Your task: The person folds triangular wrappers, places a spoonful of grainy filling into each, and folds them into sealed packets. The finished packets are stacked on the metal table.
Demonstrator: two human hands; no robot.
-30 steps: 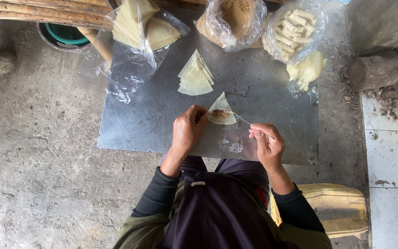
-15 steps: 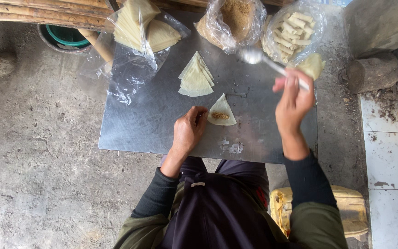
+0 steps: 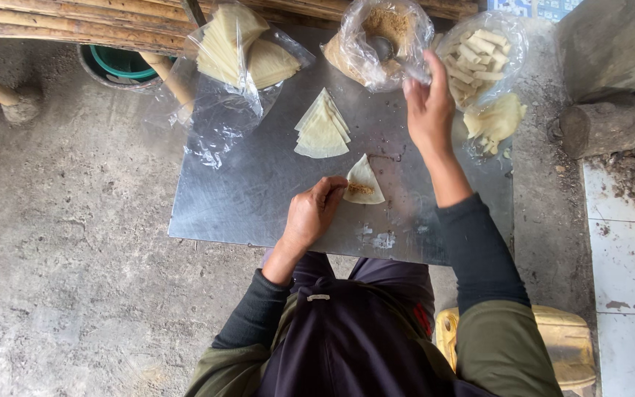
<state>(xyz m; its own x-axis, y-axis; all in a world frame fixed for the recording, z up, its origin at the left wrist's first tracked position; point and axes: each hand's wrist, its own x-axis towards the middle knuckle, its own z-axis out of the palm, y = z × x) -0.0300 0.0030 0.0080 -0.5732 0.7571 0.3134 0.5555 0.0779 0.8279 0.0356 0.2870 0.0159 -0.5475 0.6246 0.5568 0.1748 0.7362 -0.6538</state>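
Observation:
My left hand rests on the metal sheet and pinches the left corner of a triangular pastry wrapper that carries a dab of brown filling. My right hand is stretched to the far edge and holds a metal spoon whose bowl is inside a clear plastic bag of brown filling. A small stack of triangular wrappers lies just beyond the filled one.
A plastic bag of more wrappers lies at the far left, a bag of rolled pastries at the far right. Bamboo poles run along the top, with a green bucket below. A yellow stool stands under me.
My right hand left the wrapper, swung up and away with the spoon, and now dips it into the filling bag. My left hand has stayed on the wrapper.

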